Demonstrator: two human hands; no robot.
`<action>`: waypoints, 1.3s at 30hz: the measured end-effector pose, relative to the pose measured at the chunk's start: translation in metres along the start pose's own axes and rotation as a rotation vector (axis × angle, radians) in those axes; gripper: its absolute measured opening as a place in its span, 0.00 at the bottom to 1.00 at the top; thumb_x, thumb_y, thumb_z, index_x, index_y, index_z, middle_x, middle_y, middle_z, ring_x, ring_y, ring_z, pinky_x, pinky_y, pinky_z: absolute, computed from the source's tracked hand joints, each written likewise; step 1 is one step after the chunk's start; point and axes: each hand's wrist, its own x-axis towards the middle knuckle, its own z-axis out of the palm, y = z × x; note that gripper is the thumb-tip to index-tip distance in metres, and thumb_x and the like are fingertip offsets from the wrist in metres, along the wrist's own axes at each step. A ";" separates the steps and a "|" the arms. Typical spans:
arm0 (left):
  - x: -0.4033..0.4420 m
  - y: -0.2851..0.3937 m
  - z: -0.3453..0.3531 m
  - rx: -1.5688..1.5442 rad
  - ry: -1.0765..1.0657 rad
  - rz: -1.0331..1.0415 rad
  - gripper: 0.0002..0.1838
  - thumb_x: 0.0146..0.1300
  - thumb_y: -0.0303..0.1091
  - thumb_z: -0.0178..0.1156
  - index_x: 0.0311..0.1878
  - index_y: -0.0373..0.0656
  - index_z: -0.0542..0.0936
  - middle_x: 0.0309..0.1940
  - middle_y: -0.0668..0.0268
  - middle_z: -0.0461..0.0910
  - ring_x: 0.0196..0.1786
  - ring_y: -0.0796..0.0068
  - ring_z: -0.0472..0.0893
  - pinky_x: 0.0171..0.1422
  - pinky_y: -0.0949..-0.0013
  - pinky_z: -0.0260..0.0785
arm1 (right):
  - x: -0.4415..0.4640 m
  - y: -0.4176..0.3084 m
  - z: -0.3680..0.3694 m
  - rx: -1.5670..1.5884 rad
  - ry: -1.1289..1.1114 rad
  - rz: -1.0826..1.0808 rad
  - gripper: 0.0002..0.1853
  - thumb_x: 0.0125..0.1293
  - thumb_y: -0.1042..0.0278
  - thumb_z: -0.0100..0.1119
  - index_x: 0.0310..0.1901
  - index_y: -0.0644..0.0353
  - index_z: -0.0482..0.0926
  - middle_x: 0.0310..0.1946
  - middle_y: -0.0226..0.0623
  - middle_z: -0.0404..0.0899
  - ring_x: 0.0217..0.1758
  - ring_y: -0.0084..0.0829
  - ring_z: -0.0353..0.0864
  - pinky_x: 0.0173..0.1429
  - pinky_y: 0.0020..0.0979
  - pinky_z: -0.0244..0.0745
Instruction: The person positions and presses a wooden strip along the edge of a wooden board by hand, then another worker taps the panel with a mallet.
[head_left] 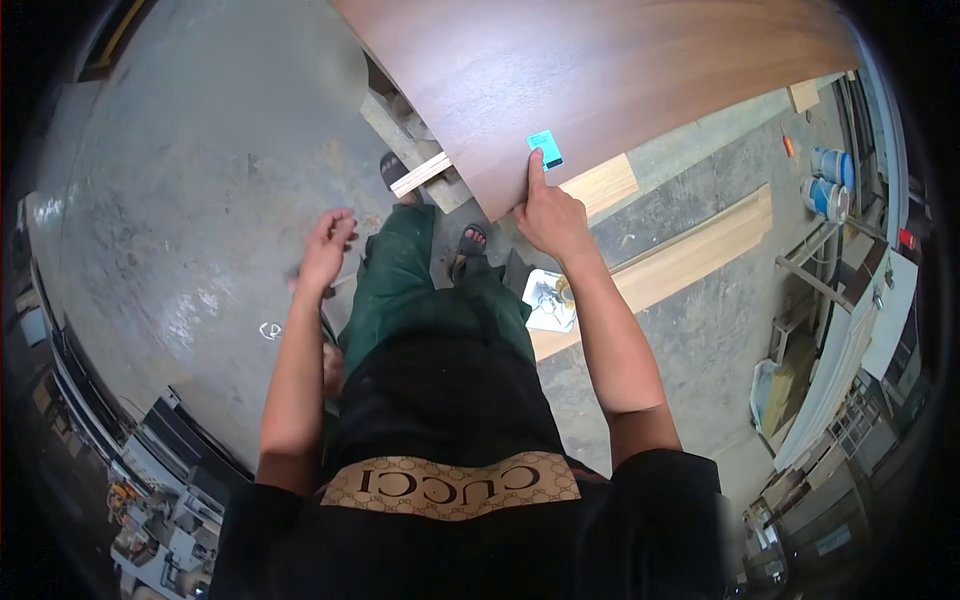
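Observation:
A large brown wooden panel [600,70] fills the upper part of the view. On it, close to its near corner, lies a small turquoise card or label [545,147] with a dark strip. My right hand [555,213] touches the card with its index finger stretched out, the other fingers curled and nothing seen in them. Off to the left, my left hand [327,245] hangs over the floor with its fingers apart and holds nothing. Light wood strips [422,175] stick out under the panel's left edge.
Pale boards [690,245] lie on the concrete floor [180,200] at the right. A white tray [548,318] with small items sits by my right forearm. Paint buckets [826,197] and racks stand far right. Part of another hand shows near my left leg. Machinery occupies the lower left.

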 end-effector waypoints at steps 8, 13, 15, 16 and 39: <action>0.090 0.068 -0.011 0.226 -0.285 0.089 0.14 0.67 0.38 0.56 0.50 0.41 0.78 0.39 0.64 0.81 0.42 0.74 0.79 0.48 0.70 0.71 | 0.010 -0.036 -0.010 0.108 -0.054 0.233 0.45 0.57 0.64 0.52 0.72 0.69 0.43 0.36 0.56 0.82 0.41 0.54 0.81 0.48 0.49 0.76; 0.135 0.099 0.010 0.354 -0.530 0.271 0.14 0.67 0.41 0.57 0.48 0.40 0.78 0.39 0.62 0.81 0.41 0.71 0.79 0.48 0.69 0.71 | 0.019 -0.050 -0.009 0.200 -0.021 0.352 0.45 0.56 0.64 0.52 0.72 0.70 0.44 0.37 0.54 0.82 0.42 0.54 0.81 0.49 0.48 0.76; 0.143 0.114 0.019 0.416 -0.735 0.189 0.16 0.67 0.44 0.58 0.46 0.40 0.77 0.39 0.62 0.81 0.40 0.71 0.79 0.48 0.68 0.70 | 0.019 -0.055 -0.009 0.260 0.033 0.386 0.44 0.56 0.64 0.52 0.71 0.71 0.44 0.36 0.53 0.82 0.42 0.54 0.81 0.50 0.48 0.75; 0.148 0.120 0.024 0.538 -0.829 0.145 0.19 0.67 0.49 0.57 0.44 0.40 0.78 0.38 0.62 0.81 0.40 0.70 0.79 0.48 0.67 0.70 | 0.019 -0.057 -0.008 0.267 0.033 0.399 0.44 0.56 0.64 0.52 0.71 0.71 0.44 0.36 0.53 0.82 0.42 0.54 0.81 0.50 0.48 0.75; 0.110 0.054 0.101 0.233 -0.449 0.112 0.33 0.67 0.64 0.47 0.31 0.37 0.76 0.23 0.66 0.73 0.29 0.74 0.71 0.38 0.71 0.64 | 0.007 -0.021 0.003 0.279 0.045 0.203 0.40 0.59 0.60 0.51 0.70 0.69 0.50 0.40 0.55 0.81 0.43 0.54 0.81 0.50 0.48 0.75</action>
